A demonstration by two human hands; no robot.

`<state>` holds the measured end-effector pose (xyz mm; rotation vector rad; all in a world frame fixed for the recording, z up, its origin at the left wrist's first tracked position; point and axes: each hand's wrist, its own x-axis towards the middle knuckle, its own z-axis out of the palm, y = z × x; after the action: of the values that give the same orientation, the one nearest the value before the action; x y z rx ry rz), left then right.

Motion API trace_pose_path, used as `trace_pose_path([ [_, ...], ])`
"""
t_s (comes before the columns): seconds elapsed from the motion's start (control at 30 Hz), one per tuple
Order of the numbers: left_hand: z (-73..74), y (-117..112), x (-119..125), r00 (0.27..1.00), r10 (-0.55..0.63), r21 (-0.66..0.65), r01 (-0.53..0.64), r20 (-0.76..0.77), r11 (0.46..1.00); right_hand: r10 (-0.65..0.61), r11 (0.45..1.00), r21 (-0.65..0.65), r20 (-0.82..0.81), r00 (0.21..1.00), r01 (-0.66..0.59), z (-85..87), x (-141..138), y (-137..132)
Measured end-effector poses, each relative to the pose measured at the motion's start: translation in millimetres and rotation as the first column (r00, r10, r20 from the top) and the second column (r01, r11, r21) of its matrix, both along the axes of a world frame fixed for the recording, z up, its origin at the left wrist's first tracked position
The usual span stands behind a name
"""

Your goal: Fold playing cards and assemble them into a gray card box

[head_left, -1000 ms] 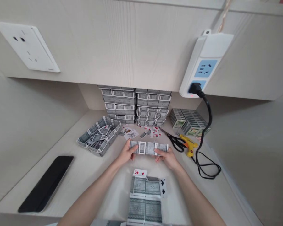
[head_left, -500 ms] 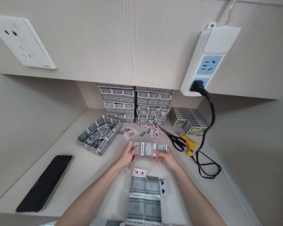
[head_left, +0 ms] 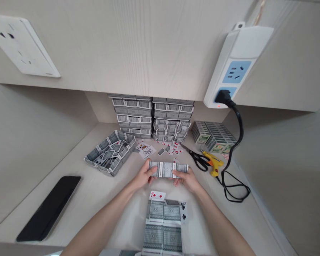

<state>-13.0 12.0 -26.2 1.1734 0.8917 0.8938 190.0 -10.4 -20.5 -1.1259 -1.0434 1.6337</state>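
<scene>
Your left fingers (head_left: 152, 171) and right fingers (head_left: 179, 174) pinch the strip (head_left: 167, 169) near its ends, at twelve o'clock from the panel (head_left: 153, 235). Uneven pulling could bend or split it; a slack pinch could drop it.

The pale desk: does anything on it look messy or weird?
Yes: small red-and-white card pieces lie scattered in front of the grey patterned card stacks, messy beside such tidy piles. The held grey-and-white card strip looks straight.
</scene>
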Motion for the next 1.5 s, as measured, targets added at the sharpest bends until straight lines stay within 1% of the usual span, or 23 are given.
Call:
trace_pose_path([
  [0.07, 2.0, -6.6, 6.6, 0.998, -0.053, -0.019, 0.054, 0.023, 0.998, 0.029, 0.999, 0.018, 0.052, 0.998, -0.030, -0.9, -3.1, 1.4],
  [0.1, 3.3, -10.7, 11.3, 0.990, -0.133, -0.045, 0.135, 0.037, 0.990, 0.049, 0.998, 0.036, 0.092, 0.995, -0.053, -1.2, -4.9, 2.2],
  [0.17, 5.7, -17.6, 20.2, 0.958, -0.283, -0.078, 0.286, 0.050, 0.955, 0.083, 0.989, 0.105, 0.177, 0.981, -0.103, -1.2, -6.8, 3.9],
  [0.2, 6.8, -19.1, 22.7, 0.952, -0.302, -0.078, 0.305, 0.051, 0.949, 0.084, 0.987, 0.120, 0.182, 0.980, -0.107, -0.9, -6.5, 4.5],
  [0.27, 8.8, -16.6, 21.3, 0.960, -0.276, -0.072, 0.278, 0.047, 0.958, 0.095, 0.991, 0.081, 0.136, 0.986, -0.107, 0.3, -2.8, 5.6],
  [0.3, 9.7, -12.7, 17.3, 0.971, -0.236, -0.070, 0.238, 0.033, 0.969, 0.088, 0.995, 0.045, 0.102, 0.991, -0.093, 0.8, 0.1, 6.0],
  [0.33, 10.6, -7.8, 11.9, 0.985, -0.172, -0.059, 0.173, 0.012, 0.983, 0.070, 0.997, 0.017, 0.076, 0.995, -0.072, 1.3, 3.3, 6.6],
  [0.4, 12.3, 2.5, -0.2, 0.998, -0.035, -0.020, 0.034, -0.054, 0.999, -0.011, 1.000, 0.010, 0.049, 0.999, 0.011, 1.5, 8.6, 8.3],
  [0.47, 14.0, 9.8, -8.8, 0.994, 0.037, 0.015, -0.036, -0.105, 0.999, -0.076, 0.997, 0.014, 0.031, 0.997, 0.075, 0.6, 10.6, 10.4],
  [0.53, 15.2, 12.6, -11.0, 0.993, 0.059, 0.009, -0.059, -0.104, 0.998, -0.106, 0.994, 0.014, 0.030, 0.994, 0.106, -0.7, 9.0, 11.9],
  [0.6, 15.4, 12.4, -8.0, 0.993, 0.059, -0.012, -0.061, -0.101, 0.998, -0.132, 0.991, 0.021, 0.045, 0.990, 0.132, -1.4, 5.1, 12.2],
  [0.67, 14.2, 11.5, -3.4, 0.991, 0.083, -0.030, -0.087, -0.105, 0.996, -0.153, 0.988, 0.034, 0.058, 0.987, 0.151, -0.9, 0.7, 11.0],
  [0.8, 10.3, 11.5, 1.5, 0.981, 0.160, -0.072, -0.169, -0.109, 0.983, -0.138, 0.990, 0.051, 0.074, 0.988, 0.134, 2.6, -5.9, 6.9],
  [0.97, 8.0, 12.5, 1.3, 0.978, 0.170, -0.088, -0.181, -0.117, 0.980, -0.093, 0.995, 0.043, 0.056, 0.994, 0.090, 4.9, -6.7, 4.0],
  [1.2, 5.7, 9.3, 4.9, 0.991, 0.100, -0.093, -0.108, -0.088, 0.990, -0.062, 0.998, 0.022, 0.039, 0.997, 0.061, 0.8, -5.6, 6.1],
  [1.5, 6.0, 8.6, 6.1, 0.992, 0.095, -0.079, -0.102, -0.086, 0.992, -0.047, 0.999, 0.015, 0.041, 0.998, 0.046, 1.9, -5.7, 7.5],
])
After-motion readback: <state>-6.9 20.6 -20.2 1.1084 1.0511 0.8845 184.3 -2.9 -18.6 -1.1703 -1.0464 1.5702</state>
